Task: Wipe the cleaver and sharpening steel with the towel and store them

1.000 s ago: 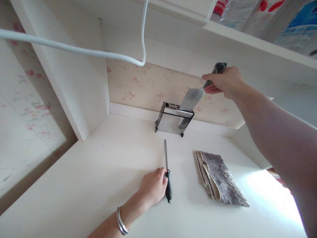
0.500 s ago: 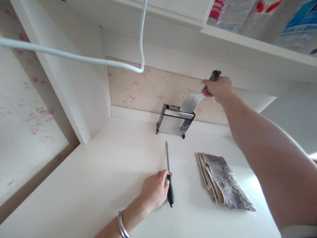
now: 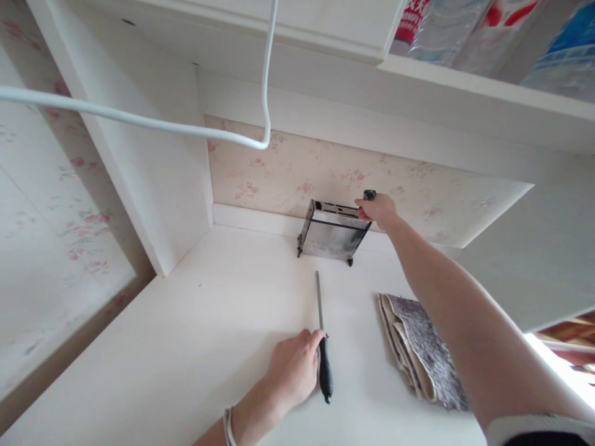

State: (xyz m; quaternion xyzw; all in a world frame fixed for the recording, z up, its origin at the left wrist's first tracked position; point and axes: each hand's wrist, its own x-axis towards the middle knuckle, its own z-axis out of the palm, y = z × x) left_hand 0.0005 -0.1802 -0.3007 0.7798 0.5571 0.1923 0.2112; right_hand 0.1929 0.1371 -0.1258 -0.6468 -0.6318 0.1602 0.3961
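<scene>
My right hand (image 3: 379, 209) is closed around the black handle (image 3: 369, 195) of a kitchen knife, right at the top of the knife block. The knife's blade is down inside the block, hidden from sight. The metal knife block (image 3: 332, 235), with black edges and slots on top, stands against the back wall. Lower down, my left hand (image 3: 295, 365) rests on the white surface, its thumb and finger at the upper end of the black handle of a sharpening steel (image 3: 326, 368). The steel's thin rod points toward the block.
A folded grey-brown towel (image 3: 418, 347) lies to the right, partly behind my right forearm. Overhead runs a shelf (image 3: 488, 87) with plastic-wrapped bottles. A white cable (image 3: 139, 121) hangs in front of the left side. A white panel (image 3: 139, 124) bounds the left.
My right hand has moved down and left, lowering the knife so its blade has gone into the block. The left hand stays at the sharpening steel. The view has shifted slightly.
</scene>
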